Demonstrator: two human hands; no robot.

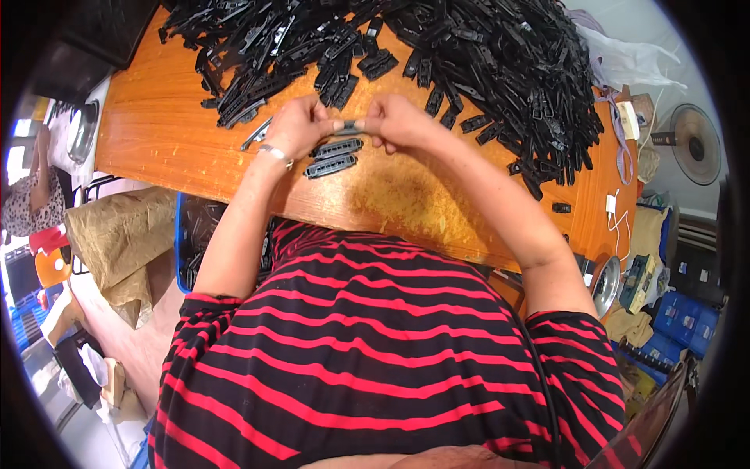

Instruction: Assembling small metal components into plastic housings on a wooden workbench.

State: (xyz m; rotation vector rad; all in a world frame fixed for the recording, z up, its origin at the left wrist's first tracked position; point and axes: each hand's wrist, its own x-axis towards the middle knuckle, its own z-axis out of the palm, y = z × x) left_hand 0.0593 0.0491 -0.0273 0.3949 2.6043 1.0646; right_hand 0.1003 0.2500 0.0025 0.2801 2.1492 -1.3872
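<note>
Both hands meet over the wooden table, pinching one small dark grey plastic part (350, 126) between the fingertips. My left hand (301, 127) is closed on its left end, and my right hand (397, 123) grips the right end. Much of the part is hidden by the fingers. Just below it on the table lie two slotted grey plastic strips, an upper strip (338, 148) and a lower strip (330, 166), side by side and nearly parallel. Beyond the hands spreads a large heap of black plastic parts (500, 70).
The orange wooden table (180, 141) has a worn patch near its front edge. Below its left side stands a blue crate (184, 250) of dark parts, beside brown wrapping paper (117, 234). A fan (695, 144) is at the right. Another person (35, 199) is at far left.
</note>
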